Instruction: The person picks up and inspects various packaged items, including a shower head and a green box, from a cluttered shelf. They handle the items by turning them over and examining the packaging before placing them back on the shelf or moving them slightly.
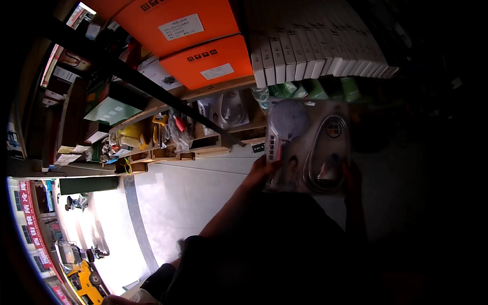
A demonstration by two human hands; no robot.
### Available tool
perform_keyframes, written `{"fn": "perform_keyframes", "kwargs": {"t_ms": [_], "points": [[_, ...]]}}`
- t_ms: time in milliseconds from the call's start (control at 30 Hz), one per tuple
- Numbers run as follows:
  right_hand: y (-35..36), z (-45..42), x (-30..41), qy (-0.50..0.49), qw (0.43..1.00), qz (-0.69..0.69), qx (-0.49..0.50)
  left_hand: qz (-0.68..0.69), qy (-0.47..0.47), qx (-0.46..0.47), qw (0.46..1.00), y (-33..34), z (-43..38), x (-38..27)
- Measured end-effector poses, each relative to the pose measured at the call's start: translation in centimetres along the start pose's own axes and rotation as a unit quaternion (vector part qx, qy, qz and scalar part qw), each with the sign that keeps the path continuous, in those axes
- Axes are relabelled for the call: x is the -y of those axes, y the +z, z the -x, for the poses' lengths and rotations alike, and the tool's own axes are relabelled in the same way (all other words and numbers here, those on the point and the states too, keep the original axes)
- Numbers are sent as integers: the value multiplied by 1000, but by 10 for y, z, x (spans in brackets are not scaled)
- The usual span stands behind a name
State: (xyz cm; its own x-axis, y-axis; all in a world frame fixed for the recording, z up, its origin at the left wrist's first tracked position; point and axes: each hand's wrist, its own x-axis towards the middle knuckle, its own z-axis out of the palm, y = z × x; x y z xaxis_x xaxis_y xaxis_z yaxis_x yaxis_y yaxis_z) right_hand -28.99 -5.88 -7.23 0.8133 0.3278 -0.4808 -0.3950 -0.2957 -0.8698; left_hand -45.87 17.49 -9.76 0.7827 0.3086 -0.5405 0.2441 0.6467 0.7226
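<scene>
A shower set in a clear plastic blister pack (299, 150) is held up before me by both hands. Inside it are a round hand-shower head (288, 120) at the left and a looped metal shower hose (307, 162) at the right. My left hand (263, 171) grips the pack's lower left edge, thumb on the front. Deep in shadow, my right hand (352, 176) holds the lower right edge; its fingers are hard to make out. A similar blister pack (231, 109) stands on the shelf just beyond, to the left.
Orange cartons (207, 63) and a row of white boxes (291, 63) fill the shelf above the pack. Green packages (316, 89) sit under the white boxes. A dark metal bar (160, 91) slants across the shelving. Pale floor (190, 194) leads left to a bright doorway, a yellow vehicle (85, 280) outside.
</scene>
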Motion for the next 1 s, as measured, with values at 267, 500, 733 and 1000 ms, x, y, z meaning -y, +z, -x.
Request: {"fn": "perform_keyframes", "kwargs": {"t_ms": [267,500,733,1000], "points": [[24,27,8,-7,998,-42,56,28,19,24,999,-26,23,-6],[37,52,5,-31,994,-14,101,16,0,49,999,-55,31,4],[47,63,-7,-50,995,-45,73,52,-24,79,995,-61,40,3],[31,25,-11,-36,986,-114,114,46,-8,69,997,-63,31,20]]}}
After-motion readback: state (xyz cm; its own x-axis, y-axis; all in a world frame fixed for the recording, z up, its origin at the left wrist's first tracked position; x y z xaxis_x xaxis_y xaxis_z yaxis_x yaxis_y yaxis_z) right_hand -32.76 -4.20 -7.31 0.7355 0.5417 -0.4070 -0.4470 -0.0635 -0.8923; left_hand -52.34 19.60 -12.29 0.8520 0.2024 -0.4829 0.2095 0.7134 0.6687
